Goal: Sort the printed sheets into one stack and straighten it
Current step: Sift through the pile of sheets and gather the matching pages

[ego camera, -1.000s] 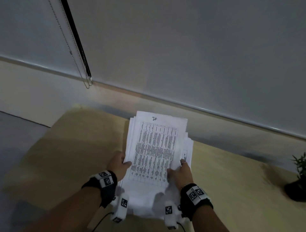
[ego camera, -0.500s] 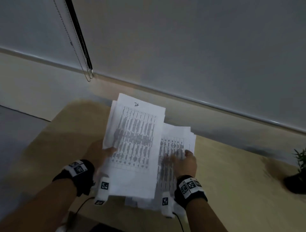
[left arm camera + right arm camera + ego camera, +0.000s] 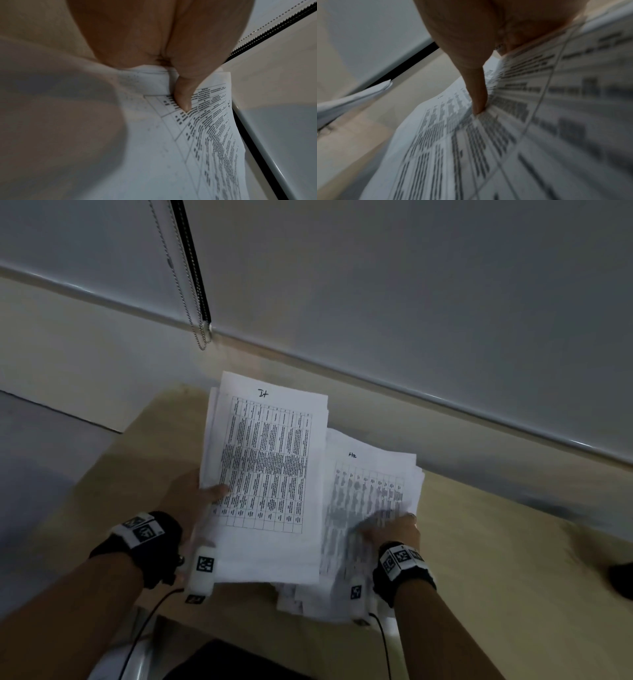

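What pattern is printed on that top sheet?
A black ruled table of dense text on the white top sheet, clearest from the head view.

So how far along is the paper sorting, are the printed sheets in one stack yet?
Not yet. Done: the white printed sheets are gathered into two bundles. In hand: the left hand grips a lifted bundle with a table-printed top sheet, thumb on top, while the right hand holds the second, fanned bundle lying on the light wooden table. Left: merging both bundles and squaring the uneven edges.

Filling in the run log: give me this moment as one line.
left hand: grips lifted bundle | right hand: on lower pile, blurred | table: pile rests on it | sheets: two groups, not aligned
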A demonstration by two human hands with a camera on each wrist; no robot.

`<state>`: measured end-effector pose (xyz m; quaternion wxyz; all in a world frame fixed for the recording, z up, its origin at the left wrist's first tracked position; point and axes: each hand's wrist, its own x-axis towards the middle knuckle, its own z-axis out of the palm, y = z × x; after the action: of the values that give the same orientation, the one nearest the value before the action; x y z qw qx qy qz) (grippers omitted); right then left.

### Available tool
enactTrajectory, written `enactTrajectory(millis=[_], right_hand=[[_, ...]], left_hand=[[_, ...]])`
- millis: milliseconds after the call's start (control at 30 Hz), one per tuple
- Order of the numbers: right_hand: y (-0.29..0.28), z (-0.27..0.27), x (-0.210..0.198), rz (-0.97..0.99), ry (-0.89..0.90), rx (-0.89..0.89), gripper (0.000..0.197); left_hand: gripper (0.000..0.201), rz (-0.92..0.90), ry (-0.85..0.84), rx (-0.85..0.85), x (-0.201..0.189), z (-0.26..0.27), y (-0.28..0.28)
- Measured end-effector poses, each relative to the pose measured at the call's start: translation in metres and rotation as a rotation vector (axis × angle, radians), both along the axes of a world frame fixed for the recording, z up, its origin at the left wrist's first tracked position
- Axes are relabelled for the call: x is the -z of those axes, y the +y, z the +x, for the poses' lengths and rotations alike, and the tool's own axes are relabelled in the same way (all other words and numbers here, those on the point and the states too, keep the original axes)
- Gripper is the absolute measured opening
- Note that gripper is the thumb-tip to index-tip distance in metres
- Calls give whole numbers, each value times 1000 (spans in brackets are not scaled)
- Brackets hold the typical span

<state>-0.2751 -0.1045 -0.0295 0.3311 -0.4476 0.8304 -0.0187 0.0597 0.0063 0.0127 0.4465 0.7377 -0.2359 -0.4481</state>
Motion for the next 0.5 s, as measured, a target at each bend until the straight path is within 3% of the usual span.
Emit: enactTrajectory(millis=[67, 167, 300, 500], right_hand=[[1, -1, -4, -20, -31, 32, 81], [8, 6, -7, -32, 49, -4, 71], [12, 23, -4, -91, 27, 1, 56], [7, 23, -9, 1, -137, 64, 31]], left_hand=[[23, 6, 1, 7, 0, 4, 1], [23, 19, 9, -4, 0, 8, 0], [24, 22, 17, -5, -3, 11, 0], [24, 27, -14, 19, -5, 16, 2]])
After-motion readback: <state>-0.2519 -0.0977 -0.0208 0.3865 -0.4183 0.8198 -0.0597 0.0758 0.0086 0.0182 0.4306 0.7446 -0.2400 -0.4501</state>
